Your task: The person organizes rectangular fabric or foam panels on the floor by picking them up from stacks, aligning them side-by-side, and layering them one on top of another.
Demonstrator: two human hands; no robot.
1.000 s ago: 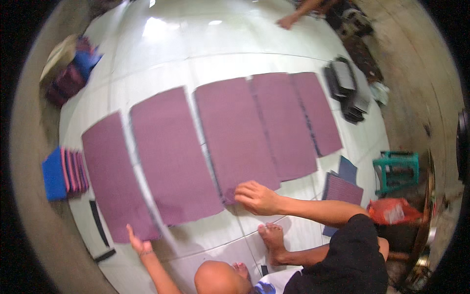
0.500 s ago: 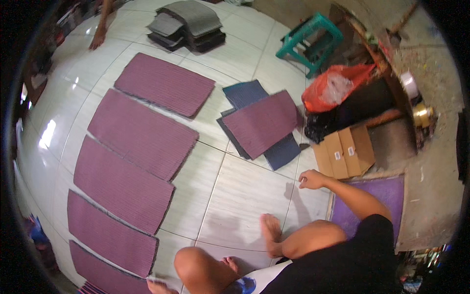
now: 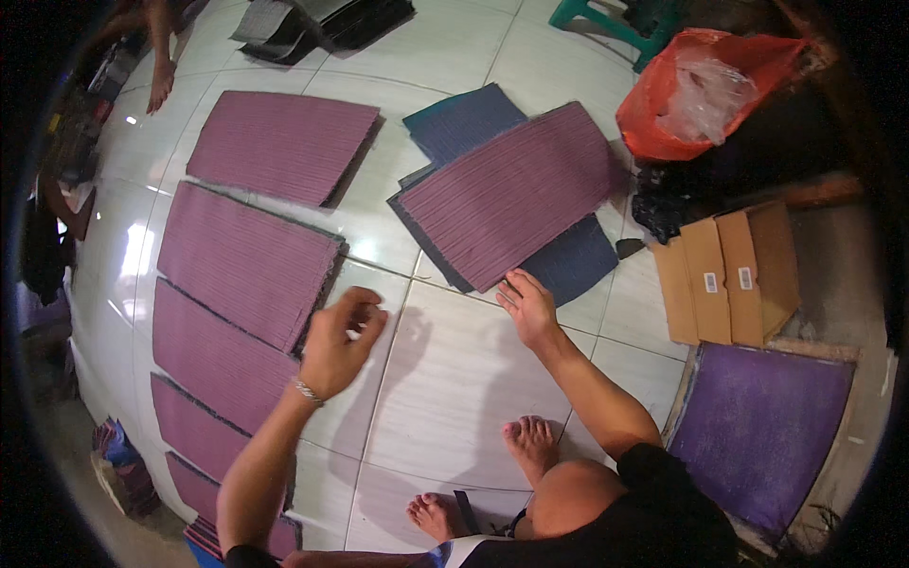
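My right hand (image 3: 530,305) is at the near corner of a purple ribbed mat (image 3: 511,194), its fingers stretched out and the fingertips by the mat's edge; I cannot tell whether they press on it. That mat lies across the top of a pile of dark blue mats (image 3: 573,263). Over the floor to the left hangs my left hand (image 3: 343,343), wearing a bracelet, thumb and fingers curved apart with nothing between them. Just beyond it lies another purple mat (image 3: 248,260), one of several in a column down the left side.
An orange-red plastic bag (image 3: 653,118) and brown cardboard boxes (image 3: 705,270) stand at the right, above a purple framed panel (image 3: 767,426). Part of a green stool (image 3: 606,26) shows at the back. Grey mats (image 3: 331,26) are piled at the far left, near another person's foot (image 3: 161,85).
My left hand has come into view over the floor. My right hand has moved forward and left to the mat pile. The view has shifted, showing the pile larger.
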